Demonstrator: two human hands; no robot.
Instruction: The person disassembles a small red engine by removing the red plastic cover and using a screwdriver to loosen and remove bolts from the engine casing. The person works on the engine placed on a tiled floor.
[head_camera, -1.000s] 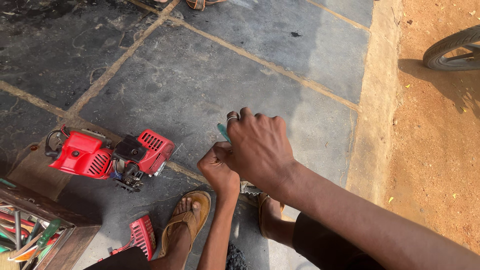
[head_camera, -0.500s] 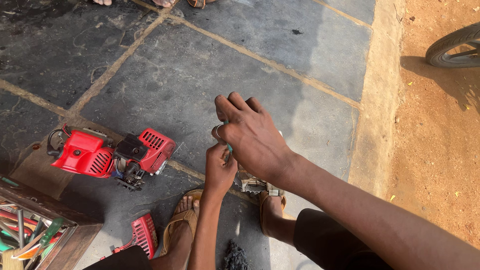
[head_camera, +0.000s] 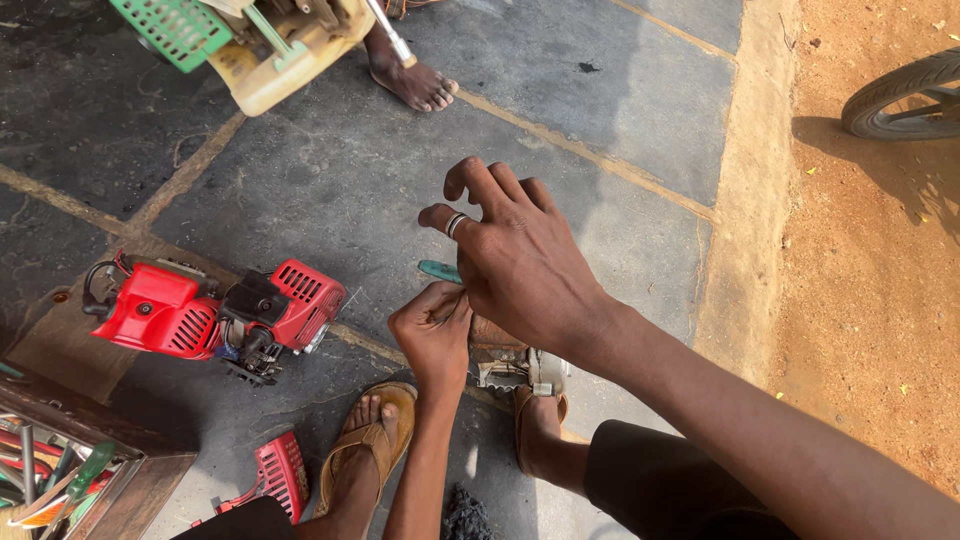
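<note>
The left hand (head_camera: 432, 335) is curled into a loose fist, thumb and fingers pinched on the near end of a thin teal-handled tool (head_camera: 440, 271). Only the tool's teal tip shows, poking out to the left of the right hand (head_camera: 520, 265); the rest is hidden, so its long axis seems to run from the left hand up and away toward the far left, but I cannot tell exactly. The right hand lies over the work with its fingers spread and half bent, a ring (head_camera: 455, 224) on 1 finger; whether it grips anything underneath cannot be seen.

Under both hands sits a small metal engine part (head_camera: 505, 362), brownish on top with grey metal at its near edge, resting on the dark stone floor (head_camera: 330, 180) between the person's 2 feet. The left foot wears a tan sandal (head_camera: 372, 440); the right foot is just beside the part.

To the left, well apart from the hands, a red small engine (head_camera: 215, 315) lies on its side, long axis running left to right. A red plastic cover (head_camera: 280, 470) lies near the sandal. A wooden box of tools (head_camera: 90, 485) fills the lower left corner. At the top, another person's bare foot (head_camera: 415, 80) stands beside a machine with a green guard (head_camera: 250, 40). A tyre (head_camera: 905, 95) rests on the orange dirt at the right.
</note>
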